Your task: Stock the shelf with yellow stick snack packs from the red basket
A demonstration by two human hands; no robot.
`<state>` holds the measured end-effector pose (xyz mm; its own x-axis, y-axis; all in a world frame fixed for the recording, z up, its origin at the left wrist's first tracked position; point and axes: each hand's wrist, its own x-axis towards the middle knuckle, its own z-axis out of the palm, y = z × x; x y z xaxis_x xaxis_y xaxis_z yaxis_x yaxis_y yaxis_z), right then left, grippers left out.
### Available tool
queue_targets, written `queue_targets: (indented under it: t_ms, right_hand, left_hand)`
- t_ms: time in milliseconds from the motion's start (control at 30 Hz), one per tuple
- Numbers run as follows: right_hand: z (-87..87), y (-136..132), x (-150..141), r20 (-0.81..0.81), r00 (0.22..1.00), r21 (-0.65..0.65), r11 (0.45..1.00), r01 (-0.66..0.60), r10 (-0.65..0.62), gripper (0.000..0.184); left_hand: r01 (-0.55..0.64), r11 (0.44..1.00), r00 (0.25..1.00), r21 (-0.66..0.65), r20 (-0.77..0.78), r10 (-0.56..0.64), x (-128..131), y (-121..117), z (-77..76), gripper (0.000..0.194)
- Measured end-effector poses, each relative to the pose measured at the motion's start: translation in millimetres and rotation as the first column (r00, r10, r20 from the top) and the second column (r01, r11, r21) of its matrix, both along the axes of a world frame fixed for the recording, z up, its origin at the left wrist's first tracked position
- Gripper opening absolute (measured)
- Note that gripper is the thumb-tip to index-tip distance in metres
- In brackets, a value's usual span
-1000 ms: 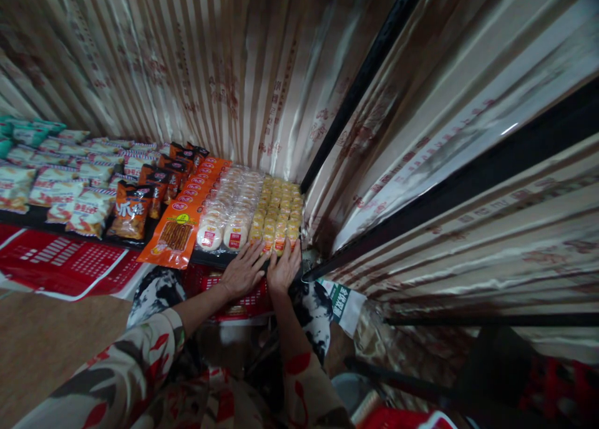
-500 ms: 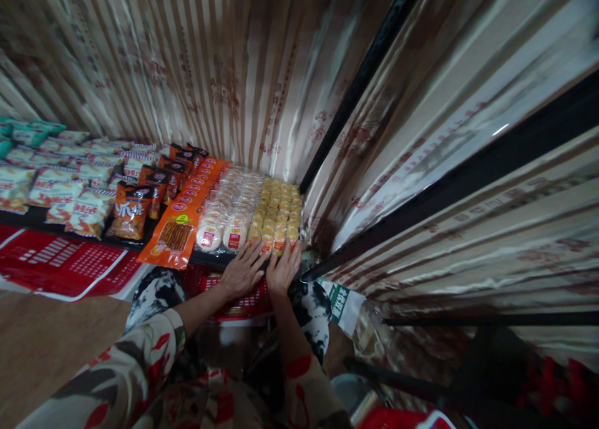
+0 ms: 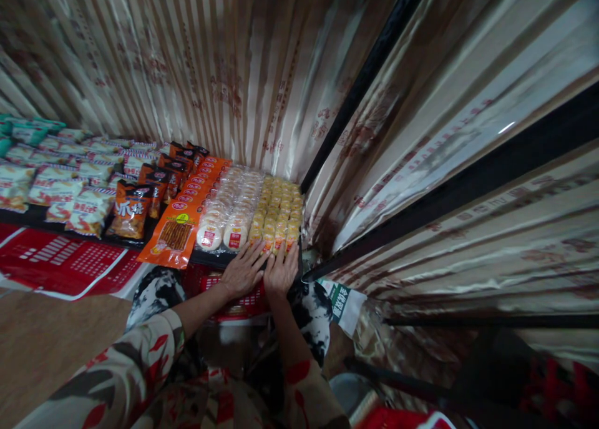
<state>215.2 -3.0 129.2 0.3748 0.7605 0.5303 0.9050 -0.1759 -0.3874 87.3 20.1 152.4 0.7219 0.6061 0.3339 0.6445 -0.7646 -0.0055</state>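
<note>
My left hand [image 3: 242, 270] and my right hand [image 3: 281, 271] lie side by side, fingers stretched flat against the front end of the rows of small yellow wrapped snacks [image 3: 279, 210] at the shelf's right corner. To their left stand rows of round white cakes [image 3: 229, 213] in clear wrap, then a column of orange stick-snack packs [image 3: 180, 226]. Both hands hold nothing; their fingertips touch the nearest yellow packs.
Further left lie dark orange chip bags [image 3: 133, 209] and pale snack bags [image 3: 70, 192] on the dark shelf. A red crate [image 3: 243, 304] sits under my hands, a red sign panel [image 3: 60, 263] at left. Striped cream curtain [image 3: 224, 67] and black posts [image 3: 365, 79] close the corner.
My right hand has slid slightly left and its fingers have come closer together against the yellow packs. The left hand stays almost where it was.
</note>
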Motion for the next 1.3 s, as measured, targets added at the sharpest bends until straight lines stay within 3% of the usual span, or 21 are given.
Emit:
queue_targets:
  t_ms: [1300]
  right_hand:
    - [0.7,-0.2,-0.5,-0.033,0.999,-0.042,0.999,0.018,-0.02,0.049]
  left_hand:
    - [0.001,1.0,0.998,0.015,0.061,-0.001,0.1,0.2,-6.5,0.057]
